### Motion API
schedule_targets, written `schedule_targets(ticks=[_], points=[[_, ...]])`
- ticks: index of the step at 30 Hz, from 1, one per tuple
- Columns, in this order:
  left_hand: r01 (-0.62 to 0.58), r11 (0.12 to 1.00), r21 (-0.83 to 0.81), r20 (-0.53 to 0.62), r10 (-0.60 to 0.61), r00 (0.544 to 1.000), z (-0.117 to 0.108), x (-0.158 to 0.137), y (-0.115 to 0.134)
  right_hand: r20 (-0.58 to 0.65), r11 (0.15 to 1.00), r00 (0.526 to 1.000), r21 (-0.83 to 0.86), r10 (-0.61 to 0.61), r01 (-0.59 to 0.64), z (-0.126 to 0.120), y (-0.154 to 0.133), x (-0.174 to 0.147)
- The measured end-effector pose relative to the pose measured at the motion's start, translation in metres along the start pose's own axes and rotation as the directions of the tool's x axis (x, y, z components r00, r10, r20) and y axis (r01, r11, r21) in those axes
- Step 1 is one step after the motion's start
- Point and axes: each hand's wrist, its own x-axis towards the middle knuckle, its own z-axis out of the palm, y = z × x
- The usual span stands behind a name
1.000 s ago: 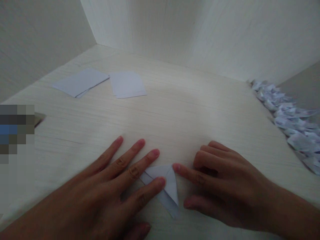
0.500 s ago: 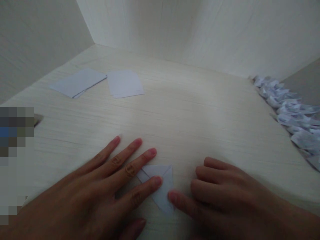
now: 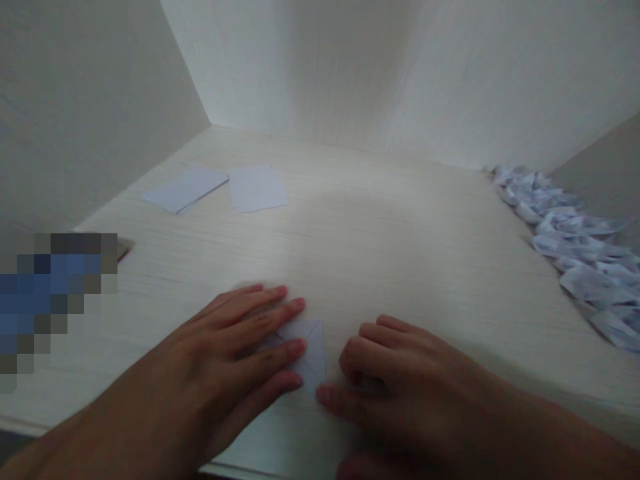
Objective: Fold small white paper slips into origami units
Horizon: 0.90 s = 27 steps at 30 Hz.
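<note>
Slightly parted fingers of the left hand press the small folded white paper onto the pale wood-grain tabletop; the right hand, index extended and others curled, merely touches its near corner. Beyond lie flat white paper sheets.

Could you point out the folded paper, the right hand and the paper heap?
Folded paper (image 3: 315, 355): head view, on its creased upper face.
Right hand (image 3: 410, 377): head view, on the back of the hand.
Paper heap (image 3: 565, 233): head view, near its middle.
</note>
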Motion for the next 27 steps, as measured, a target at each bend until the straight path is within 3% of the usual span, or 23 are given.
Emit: schedule_targets(ticks=[3, 5, 6, 8, 9, 13, 16, 18, 21, 24, 27], points=[[0.018, 0.999, -0.043, 0.005, -0.018, 1.000, -0.004, 0.021, 0.010, -0.042, 0.998, 0.997, -0.019, -0.061, 0.060, 0.001, 0.006, -0.002], [0.173, 0.979, -0.111, 0.073, -0.165, 0.984, -0.007, 0.036, 0.015, -0.070, 0.995, 0.994, -0.050, -0.089, 0.086, 0.002, 0.010, -0.003], [0.278, 0.951, -0.136, 0.138, -0.260, 0.956, -0.009, 0.042, 0.016, -0.080, 0.993, 0.991, -0.070, -0.106, 0.100, 0.002, 0.012, -0.003], [0.495, 0.854, -0.162, 0.251, -0.449, 0.857, -0.012, 0.055, 0.015, -0.084, 0.986, 0.988, -0.114, -0.133, 0.123, 0.003, 0.014, -0.003], [0.556, 0.809, -0.191, 0.309, -0.488, 0.816, -0.013, 0.060, 0.013, -0.088, 0.982, 0.985, -0.134, -0.146, 0.134, 0.003, 0.015, -0.003], [0.624, 0.711, -0.326, 0.477, -0.446, 0.757, -0.021, 0.076, 0.000, -0.161, 0.974, 0.970, -0.164, -0.182, 0.156, 0.004, 0.022, -0.004], [0.648, 0.615, -0.448, 0.614, -0.315, 0.724, -0.020, 0.083, -0.006, -0.263, 0.990, 0.956, 0.010, -0.133, 0.141, 0.005, 0.032, -0.003], [0.623, 0.507, -0.596, 0.565, -0.285, 0.774, -0.013, 0.085, -0.007, -0.341, 0.962, 0.940, 0.261, 0.010, 0.084, 0.004, 0.039, -0.001], [0.535, 0.380, -0.755, 0.408, -0.366, 0.836, 0.004, 0.086, -0.006, -0.353, 0.826, 0.903, 0.564, 0.246, -0.004, 0.004, 0.048, 0.002], [0.445, 0.356, -0.822, 0.283, -0.423, 0.861, 0.017, 0.085, -0.003, -0.305, 0.729, 0.882, 0.682, 0.358, -0.060, 0.007, 0.053, 0.004], [0.363, 0.346, -0.866, 0.202, -0.421, 0.884, 0.022, 0.084, 0.000, -0.301, 0.694, 0.856, 0.715, 0.420, -0.089, 0.010, 0.055, 0.004]])
